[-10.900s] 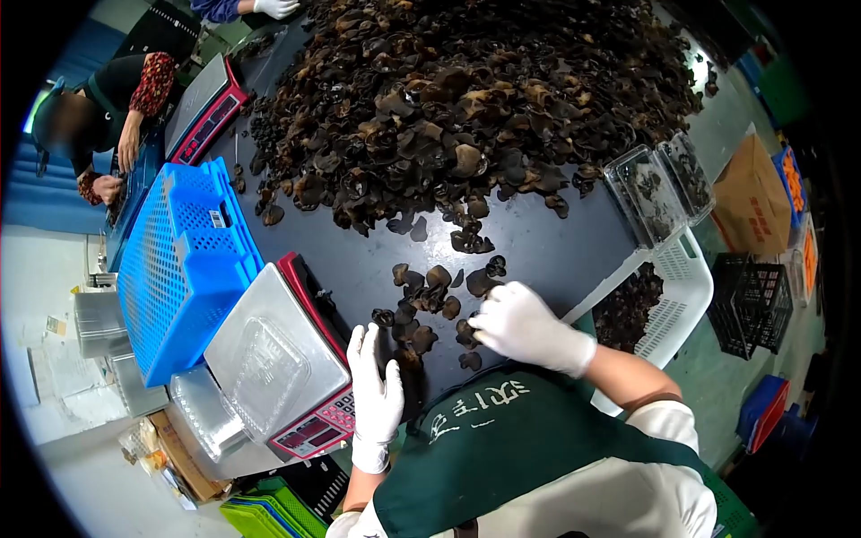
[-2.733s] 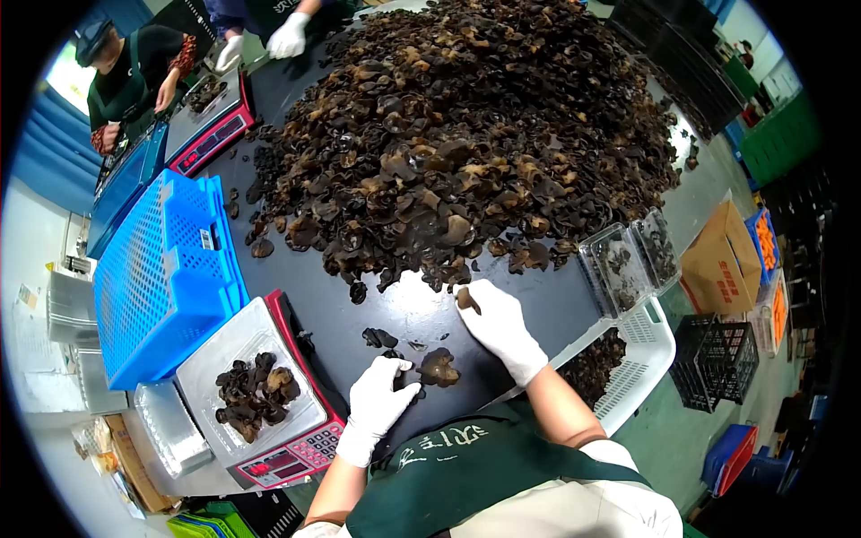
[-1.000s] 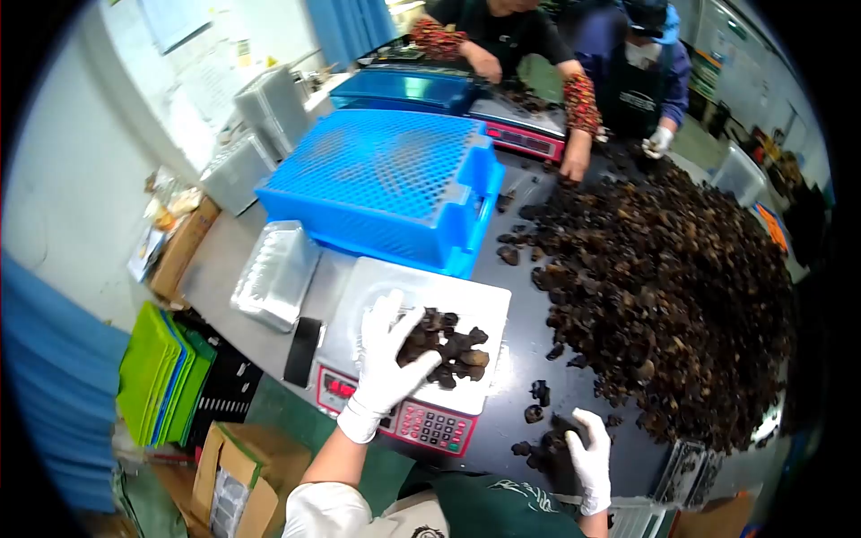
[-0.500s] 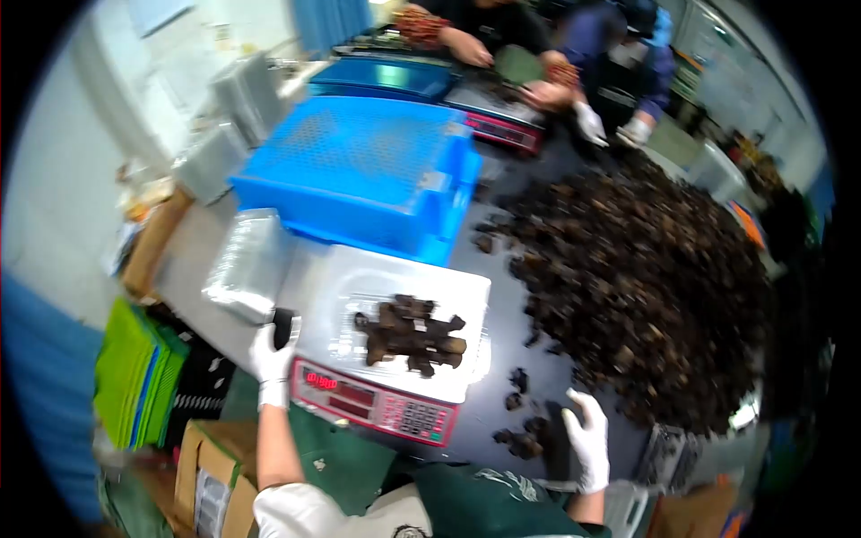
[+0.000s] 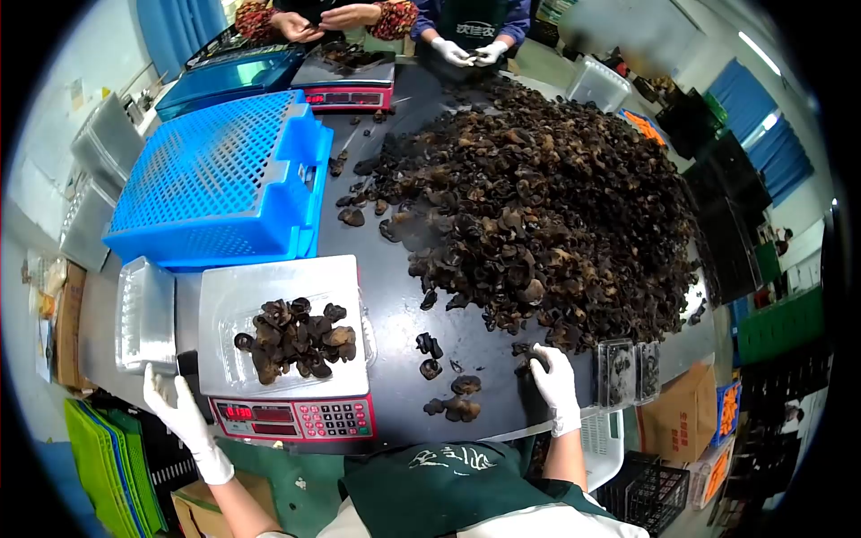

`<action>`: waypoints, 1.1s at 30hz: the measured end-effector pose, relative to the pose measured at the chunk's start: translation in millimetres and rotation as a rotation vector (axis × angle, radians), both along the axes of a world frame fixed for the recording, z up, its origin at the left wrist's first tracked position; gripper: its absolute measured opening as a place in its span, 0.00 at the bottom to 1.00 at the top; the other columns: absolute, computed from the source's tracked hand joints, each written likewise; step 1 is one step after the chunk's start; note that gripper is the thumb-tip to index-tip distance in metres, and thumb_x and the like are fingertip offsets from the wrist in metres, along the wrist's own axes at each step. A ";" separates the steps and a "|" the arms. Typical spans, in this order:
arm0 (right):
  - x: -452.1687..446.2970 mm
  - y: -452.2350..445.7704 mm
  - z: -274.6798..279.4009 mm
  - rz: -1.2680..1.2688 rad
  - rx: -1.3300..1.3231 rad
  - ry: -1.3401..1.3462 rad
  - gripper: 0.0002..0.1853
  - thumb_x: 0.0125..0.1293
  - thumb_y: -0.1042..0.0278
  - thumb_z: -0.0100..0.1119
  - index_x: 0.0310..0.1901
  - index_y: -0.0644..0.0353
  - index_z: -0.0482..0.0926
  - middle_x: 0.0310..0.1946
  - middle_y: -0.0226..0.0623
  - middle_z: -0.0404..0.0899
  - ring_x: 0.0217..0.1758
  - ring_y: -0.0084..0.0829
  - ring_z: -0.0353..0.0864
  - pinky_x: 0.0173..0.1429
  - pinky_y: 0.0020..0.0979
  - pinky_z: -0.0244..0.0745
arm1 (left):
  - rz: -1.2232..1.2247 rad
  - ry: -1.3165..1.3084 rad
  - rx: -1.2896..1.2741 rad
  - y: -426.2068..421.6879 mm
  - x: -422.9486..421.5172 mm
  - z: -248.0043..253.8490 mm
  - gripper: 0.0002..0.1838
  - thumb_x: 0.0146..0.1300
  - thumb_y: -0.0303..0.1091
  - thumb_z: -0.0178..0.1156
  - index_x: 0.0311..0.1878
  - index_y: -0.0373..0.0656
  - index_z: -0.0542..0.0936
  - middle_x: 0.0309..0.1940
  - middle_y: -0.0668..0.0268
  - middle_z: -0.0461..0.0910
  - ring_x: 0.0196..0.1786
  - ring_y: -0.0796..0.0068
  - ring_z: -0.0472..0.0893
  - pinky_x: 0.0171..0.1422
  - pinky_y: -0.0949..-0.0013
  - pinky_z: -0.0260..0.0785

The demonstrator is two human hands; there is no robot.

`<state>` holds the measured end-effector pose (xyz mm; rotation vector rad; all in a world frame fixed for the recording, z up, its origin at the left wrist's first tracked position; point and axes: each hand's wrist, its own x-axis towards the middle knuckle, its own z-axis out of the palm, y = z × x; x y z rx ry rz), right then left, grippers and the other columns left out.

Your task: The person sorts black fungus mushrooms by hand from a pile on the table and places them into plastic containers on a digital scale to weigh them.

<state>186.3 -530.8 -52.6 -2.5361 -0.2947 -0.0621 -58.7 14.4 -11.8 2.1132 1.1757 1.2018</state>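
Nearest, the person's left forearm slants toward eleven o'clock, its gloved left hand (image 5: 184, 417) spread, thumb and fingers parted and gripping nothing visible. A black object (image 5: 186, 362) sits at that hand's twelve o'clock, just by the thumb; contact is unclear. Beyond the fingertips stands a stack of clear containers (image 5: 146, 314).

The right forearm points almost to twelve o'clock, the right hand (image 5: 556, 386) held low over the table (image 5: 395, 314), fingers bent toward ten; I cannot tell whether they pinch a piece. At its eight o'clock lie loose fungus pieces (image 5: 462, 408).

Between the hands, at the left's two o'clock, the scale (image 5: 224, 296) bears a clear tray (image 5: 235, 368) with dark fungus (image 5: 300, 339).

Farther, the fungus heap (image 5: 556, 206) spreads at the right hand's twelve o'clock, with a blue crate (image 5: 206, 170) at its nine.
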 end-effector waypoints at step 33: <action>-15.8 141.1 36.3 0.317 0.489 0.361 0.12 0.61 0.77 0.51 0.46 0.68 0.77 0.36 0.36 0.78 0.39 0.28 0.77 0.49 0.27 0.72 | -0.963 -0.230 -2.077 -277.5 171.0 -98.3 0.16 0.74 0.47 0.47 0.55 0.50 0.76 0.38 0.72 0.74 0.39 0.76 0.78 0.43 0.69 0.77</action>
